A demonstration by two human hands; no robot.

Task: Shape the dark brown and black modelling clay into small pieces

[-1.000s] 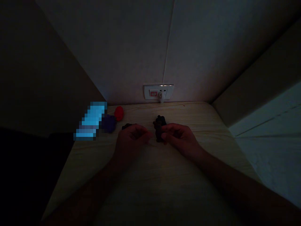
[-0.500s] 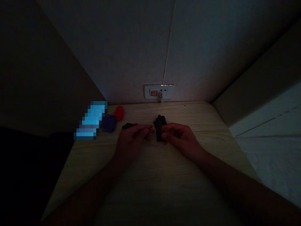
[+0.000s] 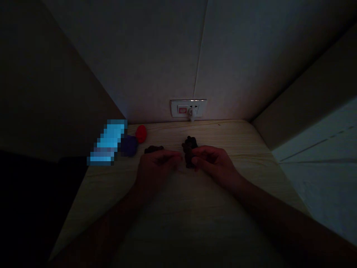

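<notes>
My right hand (image 3: pixel 213 162) pinches a small dark figure (image 3: pixel 189 156) between thumb and fingers. The figure is upright in the picture, with a rounded head, small bumps like ears, and a lumpy body; the dim light hides its detail. Just left of it is my left hand (image 3: pixel 158 163), its thumb and fingertips pressed together in a pinch. Whether anything small is between those fingertips I cannot make out. Behind the left hand lies another dark lump (image 3: pixel 153 148), partly covered by the knuckles. A bit of red shows under my right fingertips.
A red rounded lump (image 3: pixel 141 134) and a purple lump (image 3: pixel 129 145) lie at the back left of the wooden tabletop (image 3: pixel 178 223). Beside them is a bright, pixelated blue shape (image 3: pixel 108 142). A wall socket (image 3: pixel 188 108) with a plug sits behind the table.
My left fingers shifted toward the figure, opened slightly, then came together again beside it. My right hand and the dark figure have stayed in nearly the same place.
</notes>
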